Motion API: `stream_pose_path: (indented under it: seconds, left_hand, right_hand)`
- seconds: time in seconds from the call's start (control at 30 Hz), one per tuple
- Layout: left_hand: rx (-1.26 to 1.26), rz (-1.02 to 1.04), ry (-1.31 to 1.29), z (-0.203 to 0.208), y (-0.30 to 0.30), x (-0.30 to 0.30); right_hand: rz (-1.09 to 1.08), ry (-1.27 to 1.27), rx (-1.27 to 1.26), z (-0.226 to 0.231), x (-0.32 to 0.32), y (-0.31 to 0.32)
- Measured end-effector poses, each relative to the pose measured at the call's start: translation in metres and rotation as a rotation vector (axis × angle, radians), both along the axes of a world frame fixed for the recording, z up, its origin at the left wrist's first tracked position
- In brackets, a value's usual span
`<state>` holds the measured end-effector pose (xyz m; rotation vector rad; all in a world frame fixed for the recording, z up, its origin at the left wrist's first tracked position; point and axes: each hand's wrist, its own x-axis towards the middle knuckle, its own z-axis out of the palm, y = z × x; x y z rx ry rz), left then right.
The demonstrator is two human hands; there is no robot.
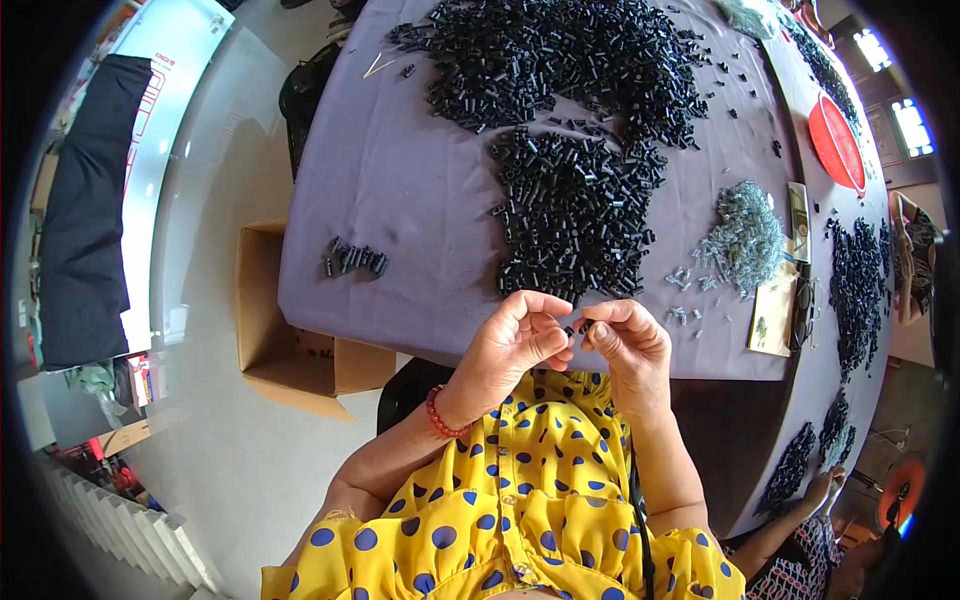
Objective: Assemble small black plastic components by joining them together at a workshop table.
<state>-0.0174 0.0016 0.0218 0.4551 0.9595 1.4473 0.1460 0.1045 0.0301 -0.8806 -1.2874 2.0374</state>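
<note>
My left hand (515, 340) and my right hand (632, 350) meet at the table's near edge, both closed in a pinch. Between my right fingertips is a small black plastic piece (586, 326). My left fingertips hold a tiny dark piece close beside it, too small to name, and whether the two touch I cannot tell. Right beyond my hands spreads a large heap of small black tubular pieces (575, 215). To the right lies a pile of small clear plastic parts (745, 240). A short group of black pieces (356, 258) lies apart at the left.
A purple-grey cloth (400, 190) covers the table. An open cardboard box (290, 375) stands below its left corner. Glasses (803, 312) lie at the right beside a tan card (770, 318). Farther off are a red basket (838, 145), more black pieces (856, 285) and another person's hand (822, 490).
</note>
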Motion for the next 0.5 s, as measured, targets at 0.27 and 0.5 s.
stream_pose_path:
  seconds: [0.27,0.5]
  left_hand:
    - [0.006,-0.013,0.017,-0.0021,0.0004,0.0019]
    - [0.004,-0.025,0.003,-0.0031,-0.001,0.0017]
  right_hand:
    - [-0.03,-0.005,0.033,-0.002,-0.0004,-0.0021]
    - [0.009,-0.013,0.07,-0.004,0.0014,-0.0024]
